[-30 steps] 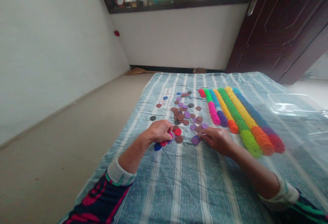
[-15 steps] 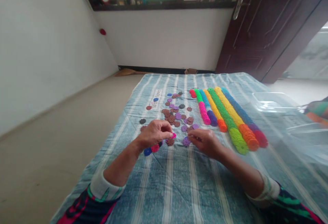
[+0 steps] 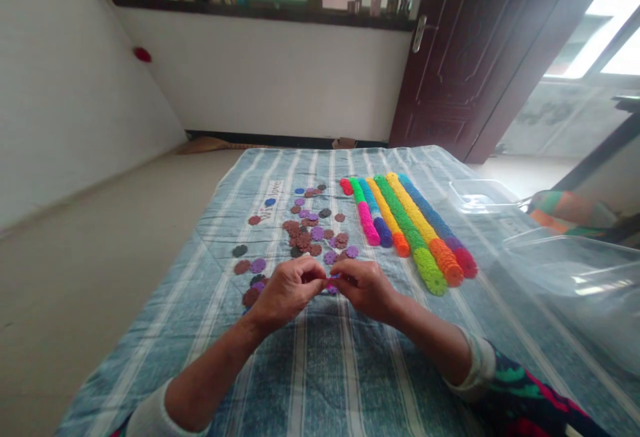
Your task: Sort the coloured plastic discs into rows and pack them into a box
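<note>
Discs (image 3: 331, 282) of pink and purple plastic sit pinched between my two hands at lower centre of the frame, just above the striped blanket (image 3: 320, 370). My left hand (image 3: 287, 288) is curled, fingertips closed on the pieces from the left; my right hand (image 3: 367, 287) meets it from the right, fingertips closed on the same small cluster. I cannot tell exactly how many discs are in the grip, since the fingers cover most of them.

Directly above the hands in the frame lies the loose pile (image 3: 307, 234) of brown, purple and dark discs, scattered toward the centre, with a few strays to the left near a printed label (image 3: 273, 190) on the blanket.

To the right of the pile lie the finished rods (image 3: 407, 224): long stacks in pink, green, blue, orange, yellow and purple, side by side and touching.

Judged from this layout, I rate the work well advanced. Several full rods are complete; a modest number of loose discs remains unstacked.

At the right edge stands a clear plastic container (image 3: 565, 270). A dark wooden door (image 3: 465, 57) fills the upper right.
</note>
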A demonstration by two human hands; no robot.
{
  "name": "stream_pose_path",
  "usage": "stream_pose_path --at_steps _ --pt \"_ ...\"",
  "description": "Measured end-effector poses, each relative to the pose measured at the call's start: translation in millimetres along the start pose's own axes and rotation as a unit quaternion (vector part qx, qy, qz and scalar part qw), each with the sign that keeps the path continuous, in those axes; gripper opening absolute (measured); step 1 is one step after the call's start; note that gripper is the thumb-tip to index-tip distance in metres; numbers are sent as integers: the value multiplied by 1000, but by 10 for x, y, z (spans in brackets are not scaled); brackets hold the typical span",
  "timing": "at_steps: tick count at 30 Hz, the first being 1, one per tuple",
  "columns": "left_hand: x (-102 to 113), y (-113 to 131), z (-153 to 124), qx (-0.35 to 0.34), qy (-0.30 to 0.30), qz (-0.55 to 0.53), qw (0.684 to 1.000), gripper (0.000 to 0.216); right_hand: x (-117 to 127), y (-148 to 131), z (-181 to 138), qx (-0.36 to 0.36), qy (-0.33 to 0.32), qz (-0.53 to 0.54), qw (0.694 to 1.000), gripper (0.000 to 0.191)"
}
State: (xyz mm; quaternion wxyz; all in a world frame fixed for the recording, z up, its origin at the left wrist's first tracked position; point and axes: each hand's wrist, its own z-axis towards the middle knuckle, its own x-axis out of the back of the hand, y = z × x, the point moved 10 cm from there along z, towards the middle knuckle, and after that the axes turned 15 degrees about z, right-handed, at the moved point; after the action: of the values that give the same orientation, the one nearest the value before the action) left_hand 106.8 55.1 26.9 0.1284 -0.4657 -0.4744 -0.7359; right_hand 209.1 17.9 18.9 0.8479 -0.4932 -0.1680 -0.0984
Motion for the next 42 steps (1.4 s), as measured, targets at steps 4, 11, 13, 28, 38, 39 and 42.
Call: stream_pose_path --at_steps 4,11,13,28,38,39,42 --pt "-39 15 -5 -14 6 -2 1000 12 -43 -24 26 3 -48 -15 999 18" --pt "113 -28 1 -2 67 44 997 18 592 311 169 -88 -3 -190 978 23" --pt "124 -11 1 -11 70 49 996 19 832 478 174 -142 12 -286 948 25" --pt "94 69 1 -71 65 81 992 17 928 723 134 -189 -7 -390 901 26" --pt "712 -370 60 18 87 158 983 19 973 608 85 -139 33 -388 910 27" --pt "720 -435 58 28 65 170 983 19 944 592 74 -128 36 -376 917 27" --pt "666 -606 20 56 -21 195 979 16 786 546 40 -90 22 -324 941 27"
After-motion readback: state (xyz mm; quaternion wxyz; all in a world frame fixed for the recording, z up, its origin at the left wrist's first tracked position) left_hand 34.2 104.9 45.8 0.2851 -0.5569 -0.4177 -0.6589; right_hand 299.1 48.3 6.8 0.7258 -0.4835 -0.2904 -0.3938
